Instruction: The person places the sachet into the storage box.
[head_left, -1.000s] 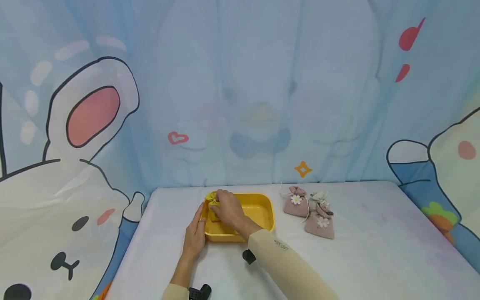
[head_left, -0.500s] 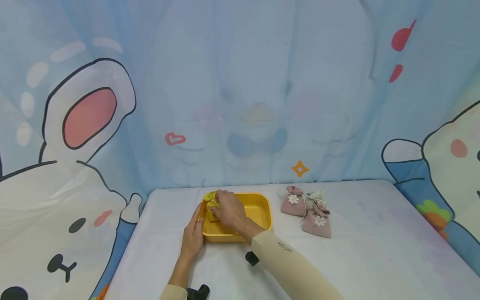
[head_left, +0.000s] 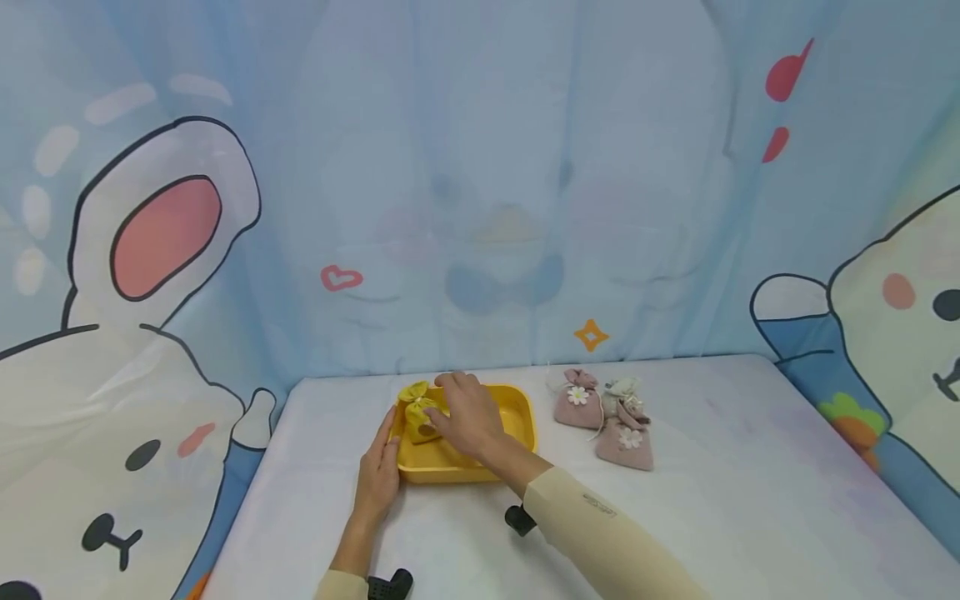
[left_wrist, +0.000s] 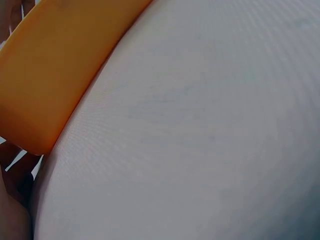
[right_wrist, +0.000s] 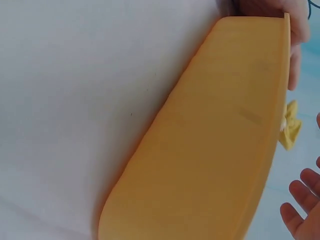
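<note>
A yellow drawstring pouch [head_left: 418,418] stands at the left end of a yellow rectangular tray [head_left: 453,476]. My right hand [head_left: 471,417] hovers over the tray beside the pouch, its fingers loosely bent and spread. In the right wrist view, a gap separates these fingers [right_wrist: 303,196] from the pouch's gathered top [right_wrist: 290,126], and the tray's wall hides the rest of the pouch. My left hand [head_left: 378,475] lies along the tray's left side with fairly straight fingers touching it. The left wrist view shows the tray's outer wall [left_wrist: 55,65] and part of that hand.
Right of the tray lie two pink pouches, one at the back [head_left: 576,410] and one nearer [head_left: 626,452], each with a white flower. A pale grey-white pouch [head_left: 624,388] leans between them. Behind the white table [head_left: 720,500] hangs a blue cartoon curtain [head_left: 510,167].
My right hand has let go of the yellow pouch's neck and moved slightly right, its fingers spreading. The pouch stays in the tray. My left hand keeps its place on the tray's side.
</note>
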